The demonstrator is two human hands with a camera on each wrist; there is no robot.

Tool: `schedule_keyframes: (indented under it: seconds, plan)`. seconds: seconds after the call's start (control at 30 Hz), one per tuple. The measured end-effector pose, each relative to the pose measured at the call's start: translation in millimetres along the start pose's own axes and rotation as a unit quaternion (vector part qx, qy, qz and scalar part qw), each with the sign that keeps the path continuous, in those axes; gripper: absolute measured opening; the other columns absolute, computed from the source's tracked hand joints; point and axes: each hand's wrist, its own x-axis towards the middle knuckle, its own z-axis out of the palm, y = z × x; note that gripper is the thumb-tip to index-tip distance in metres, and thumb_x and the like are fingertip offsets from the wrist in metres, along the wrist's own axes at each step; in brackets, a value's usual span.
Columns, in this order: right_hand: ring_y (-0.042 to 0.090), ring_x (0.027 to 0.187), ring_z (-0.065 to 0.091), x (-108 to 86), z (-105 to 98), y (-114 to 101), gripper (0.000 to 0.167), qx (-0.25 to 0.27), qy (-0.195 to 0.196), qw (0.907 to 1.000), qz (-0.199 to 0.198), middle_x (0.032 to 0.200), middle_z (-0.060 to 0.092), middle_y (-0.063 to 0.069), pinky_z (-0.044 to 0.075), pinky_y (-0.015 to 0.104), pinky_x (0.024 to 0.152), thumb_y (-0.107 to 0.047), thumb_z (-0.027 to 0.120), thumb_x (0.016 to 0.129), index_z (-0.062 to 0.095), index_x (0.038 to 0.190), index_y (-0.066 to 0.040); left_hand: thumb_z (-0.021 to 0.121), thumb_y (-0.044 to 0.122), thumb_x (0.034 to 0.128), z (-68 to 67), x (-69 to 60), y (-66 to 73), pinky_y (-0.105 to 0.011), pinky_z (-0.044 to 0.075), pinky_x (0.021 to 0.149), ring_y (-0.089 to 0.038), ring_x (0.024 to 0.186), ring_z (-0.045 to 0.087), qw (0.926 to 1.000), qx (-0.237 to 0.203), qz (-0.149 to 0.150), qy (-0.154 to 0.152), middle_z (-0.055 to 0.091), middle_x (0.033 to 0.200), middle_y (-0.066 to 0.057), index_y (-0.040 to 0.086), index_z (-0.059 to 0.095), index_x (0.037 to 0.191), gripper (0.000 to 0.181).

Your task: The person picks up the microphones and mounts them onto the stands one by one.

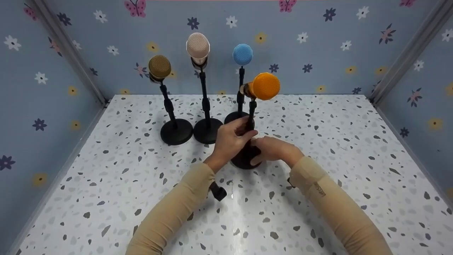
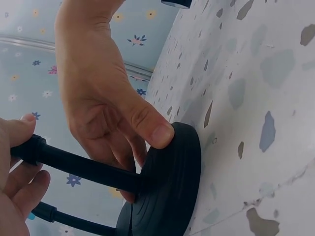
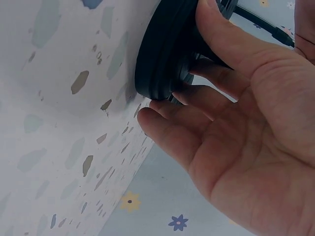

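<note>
An orange microphone [image 1: 266, 86] tops a black stand with a round base [image 1: 243, 160], in the middle of the table. My left hand [image 1: 230, 141] holds the stand's pole [image 2: 88, 167] with thumb and fingers around its collar. Lower down, my right hand [image 1: 276, 148] grips the base near its rim. Its thumb lies on the base's top in both wrist views, and its fingers curl past the pole's foot. Behind stands a blue microphone [image 1: 242, 54], its round base partly hidden by the held stand and my left hand.
To the left, a white microphone [image 1: 198, 46] and a brown-gold microphone [image 1: 160, 66] stand upright on black round bases. The speckled white table [image 1: 336, 148] meets flowered blue walls [image 1: 318, 46] at the back and sides.
</note>
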Motion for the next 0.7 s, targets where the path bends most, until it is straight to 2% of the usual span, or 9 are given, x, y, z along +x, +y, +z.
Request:
schedule_keyframes:
  seconds: [0.13, 0.37, 0.7]
  plan:
    - [0.028, 0.105, 0.064, 0.0, 0.4, 0.9, 0.042, 0.001, 0.001, 1.0000, -0.002, 0.118, 0.069, 0.013, 0.050, 0.045, 0.097, -0.021, 0.082, 0.087, 0.066, 0.122, -0.001, 0.083, 0.015, 0.0858, 0.0, 0.1, 0.1, -0.027, 0.059, 0.079, -0.016, 0.091, 0.073, 1.0000, -0.003, -0.005, -0.002, 0.075, 0.104, -0.015, 0.000, 0.070, 0.123, 0.043]
    - [0.028, 0.108, 0.064, 0.0, 1.0, 1.7, 0.044, 0.009, -0.001, 0.9999, -0.008, 0.120, 0.069, 0.014, 0.049, 0.045, 0.100, -0.020, 0.081, 0.088, 0.065, 0.124, -0.001, 0.083, 0.015, 0.0869, -0.9, 0.4, 1.4, -0.027, 0.059, 0.080, -0.015, 0.091, 0.073, 0.9998, -0.001, -0.015, -0.011, 0.075, 0.103, -0.009, 0.001, 0.070, 0.122, 0.040]
    - [0.027, 0.106, 0.063, -0.9, 0.1, 0.2, 0.043, 0.005, -0.007, 1.0000, -0.003, 0.120, 0.068, 0.013, 0.049, 0.044, 0.100, -0.021, 0.080, 0.089, 0.064, 0.123, -0.001, 0.081, 0.010, 0.0876, -1.9, 1.7, 2.5, -0.026, 0.059, 0.080, -0.012, 0.091, 0.072, 0.9996, -0.004, -0.015, -0.025, 0.074, 0.105, -0.011, 0.000, 0.070, 0.120, 0.036]
